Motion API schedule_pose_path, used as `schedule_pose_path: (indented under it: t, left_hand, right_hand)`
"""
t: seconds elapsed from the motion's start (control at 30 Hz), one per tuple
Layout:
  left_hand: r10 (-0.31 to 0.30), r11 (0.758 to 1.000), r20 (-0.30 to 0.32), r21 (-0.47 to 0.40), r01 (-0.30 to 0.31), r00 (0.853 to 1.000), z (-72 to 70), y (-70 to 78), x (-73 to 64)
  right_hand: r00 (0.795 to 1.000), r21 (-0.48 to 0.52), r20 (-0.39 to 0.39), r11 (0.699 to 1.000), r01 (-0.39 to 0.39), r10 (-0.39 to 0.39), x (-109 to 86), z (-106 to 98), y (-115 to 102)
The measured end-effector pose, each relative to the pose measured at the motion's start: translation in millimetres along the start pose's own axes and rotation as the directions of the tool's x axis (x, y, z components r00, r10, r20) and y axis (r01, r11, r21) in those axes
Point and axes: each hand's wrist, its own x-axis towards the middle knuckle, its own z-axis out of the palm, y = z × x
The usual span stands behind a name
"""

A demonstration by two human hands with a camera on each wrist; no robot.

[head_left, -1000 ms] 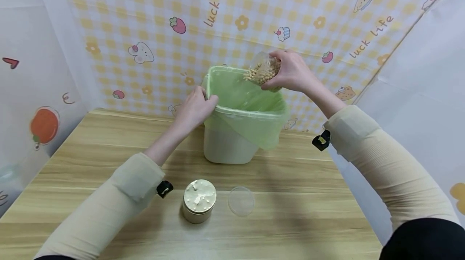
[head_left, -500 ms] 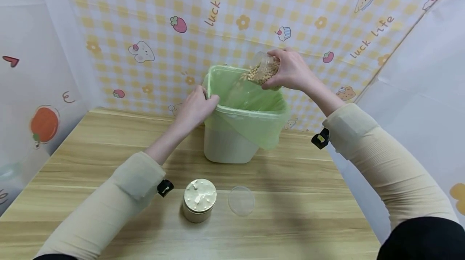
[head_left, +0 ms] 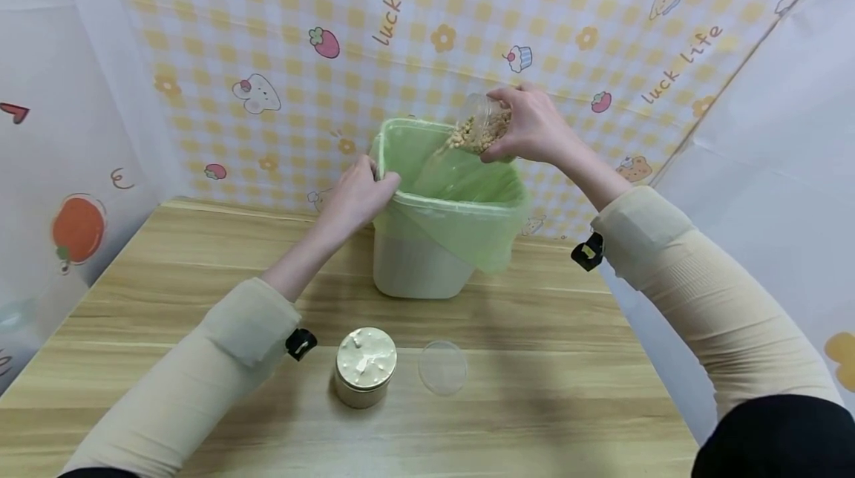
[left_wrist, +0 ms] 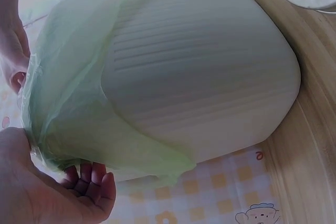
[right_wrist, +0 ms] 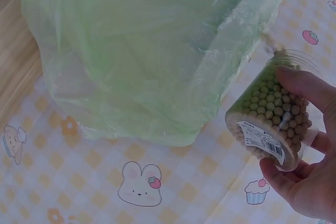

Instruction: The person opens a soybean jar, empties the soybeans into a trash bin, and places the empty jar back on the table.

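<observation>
A pale bin point(head_left: 421, 266) stands near the back wall, lined with a thin green plastic bag point(head_left: 477, 229) folded over its rim. At the bin's left rim my left hand point(head_left: 361, 194) grips the edge and the bag, fingers outside and thumb on top. My right hand point(head_left: 536, 125) holds a clear jar point(right_wrist: 269, 106) above the bin's right side, tilted mouth to the left. Round beige beans point(head_left: 473, 135) fill much of the jar, and a blurred stream of them falls into the bag. A barcode label point(right_wrist: 261, 142) shows on the jar's base. The bin's floor is hidden.
A round metallic-lidded tin point(head_left: 366, 368) stands on the wooden table point(head_left: 568, 381) in front of the bin. A clear round lid point(head_left: 443, 368) lies flat to its right. A patterned cloth wall point(head_left: 414, 70) rises close behind the bin.
Beans gathered at the jar's mouth a second ago; now they run out in a stream into the bag. The jar has tipped slightly further, while my left hand stays at the rim.
</observation>
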Motion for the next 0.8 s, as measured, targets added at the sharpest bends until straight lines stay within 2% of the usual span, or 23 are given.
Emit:
schedule_pose_path:
  t: [0.47,0.8]
  left_hand:
    - [0.01,1.0,-0.006,0.009,-0.01,1.0,0.8,-0.8,1.5]
    - [-0.006,1.0,0.0,0.006,0.006,1.0,2.2,-0.5,1.4]
  right_hand:
    - [1.0,-0.011,0.007,1.0,-0.004,0.004,-0.5,0.0,1.7]
    - [1.0,-0.011,-0.003,1.0,0.009,-0.009,-2.6,-0.8,1.5]
